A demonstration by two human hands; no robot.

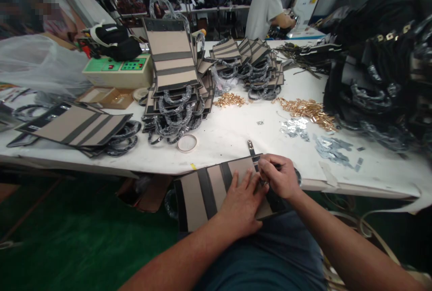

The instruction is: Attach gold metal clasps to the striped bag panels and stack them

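Observation:
A beige bag panel with dark stripes and black edges lies across my lap and the table's front edge. My left hand rests flat on it, fingers spread, pressing near its right part. Just beyond those fingertips, my right hand is closed at the panel's black end strip. Something dark shows between its fingers, too hidden to name. A short strap with a metal fitting sticks out past the panel's far edge. Parts of plastic-wrapped handles show at both ends of the panel.
Stacked bag panels with wrapped handles stand behind, more at left. Gold metal fittings and flat silver plates lie in piles at right. A tape roll is nearer. Black bags crowd the right; a person works behind.

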